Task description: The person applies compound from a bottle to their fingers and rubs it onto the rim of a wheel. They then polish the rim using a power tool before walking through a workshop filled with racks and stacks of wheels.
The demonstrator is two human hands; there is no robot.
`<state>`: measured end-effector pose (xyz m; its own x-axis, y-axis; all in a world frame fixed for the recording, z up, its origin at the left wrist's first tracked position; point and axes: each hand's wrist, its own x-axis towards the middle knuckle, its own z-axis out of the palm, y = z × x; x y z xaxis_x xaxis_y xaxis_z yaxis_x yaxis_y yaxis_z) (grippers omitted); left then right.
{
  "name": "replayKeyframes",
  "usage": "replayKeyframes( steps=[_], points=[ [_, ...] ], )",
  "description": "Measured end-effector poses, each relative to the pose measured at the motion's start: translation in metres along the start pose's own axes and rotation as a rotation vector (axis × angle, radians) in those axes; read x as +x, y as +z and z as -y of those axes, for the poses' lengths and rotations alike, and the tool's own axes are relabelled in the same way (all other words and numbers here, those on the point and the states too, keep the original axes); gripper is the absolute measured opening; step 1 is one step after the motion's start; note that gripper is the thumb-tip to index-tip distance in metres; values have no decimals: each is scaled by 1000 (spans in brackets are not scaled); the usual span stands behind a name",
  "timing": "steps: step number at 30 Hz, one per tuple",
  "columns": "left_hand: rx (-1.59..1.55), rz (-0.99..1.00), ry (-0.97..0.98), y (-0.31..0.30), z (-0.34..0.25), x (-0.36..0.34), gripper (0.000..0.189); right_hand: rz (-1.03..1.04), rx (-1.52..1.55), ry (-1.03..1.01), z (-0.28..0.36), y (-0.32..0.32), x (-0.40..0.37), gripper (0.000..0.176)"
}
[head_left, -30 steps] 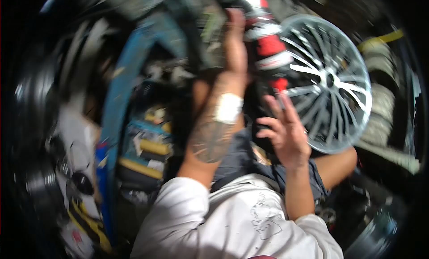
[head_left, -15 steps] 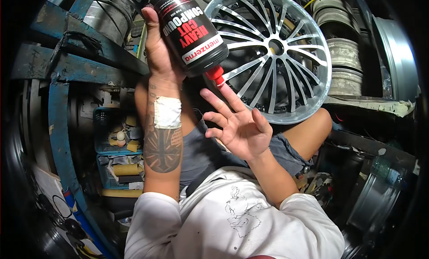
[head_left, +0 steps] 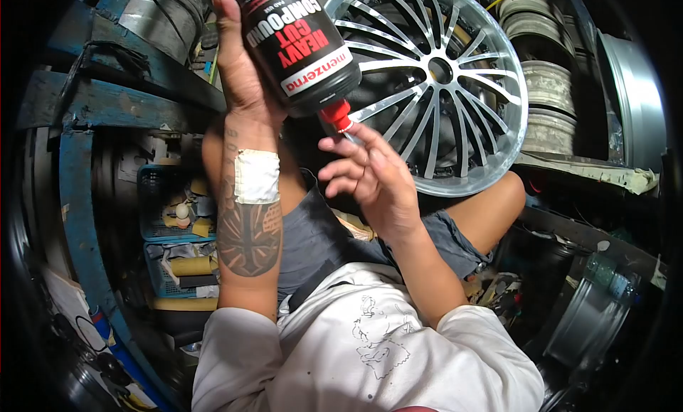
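Observation:
My left hand (head_left: 245, 78) is wrapped round a black bottle of heavy cut compound (head_left: 302, 46), tipped so its red nozzle (head_left: 337, 116) points down. A white patch (head_left: 257, 176) covers part of my left wrist. Just under the nozzle is my right hand (head_left: 377, 177), palm up and fingers loosely curled but apart. Its index fingertip touches or almost touches the nozzle tip, and its thumb bends in over the palm. Beyond that hand, a silver multi-spoke wheel rim (head_left: 498, 149) lies face up near my legs.
Stacked rims (head_left: 544, 103) stand at the upper right, with another large rim (head_left: 637, 92) beside them. Along the left runs a blue metal frame (head_left: 135, 106). Blue baskets (head_left: 146, 220) with scraps sit left of my leg. Another rim (head_left: 594, 309) is at lower right.
The bottle and my left hand have shifted slightly left and up in view. My right thumb has folded inward and the fingers have curled more below the nozzle.

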<state>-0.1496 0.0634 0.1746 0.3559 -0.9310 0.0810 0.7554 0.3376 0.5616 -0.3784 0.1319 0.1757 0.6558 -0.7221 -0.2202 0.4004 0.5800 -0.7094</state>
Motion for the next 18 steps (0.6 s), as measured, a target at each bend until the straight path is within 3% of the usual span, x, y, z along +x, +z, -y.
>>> replayKeyframes(
  steps=[1,4,7,8,11,14,17,18],
  points=[
    [6,-3,-1,2,0,0,74,-83,-159,-65,0,2,8,48],
    [16,-10,-29,6,0,0,76,-251,-744,-394,-1,7,30,25],
    [21,-70,-95,6,-1,-1,78,-242,-1239,-714,11,8,35,22],
    [20,-114,-119,5,-1,-2,79,-251,-1268,-695,12,13,35,21],
    [30,-203,-161,-5,3,2,81,-252,-1298,-623,15,16,31,22],
    [-2,-124,-157,-6,1,2,82,-277,-1294,-657,12,14,30,23],
    [96,-7,18,2,-9,3,85,-311,-687,-353,-5,7,28,29],
    [141,14,66,10,-12,1,88,-183,-485,-61,4,0,21,58]
  ],
)
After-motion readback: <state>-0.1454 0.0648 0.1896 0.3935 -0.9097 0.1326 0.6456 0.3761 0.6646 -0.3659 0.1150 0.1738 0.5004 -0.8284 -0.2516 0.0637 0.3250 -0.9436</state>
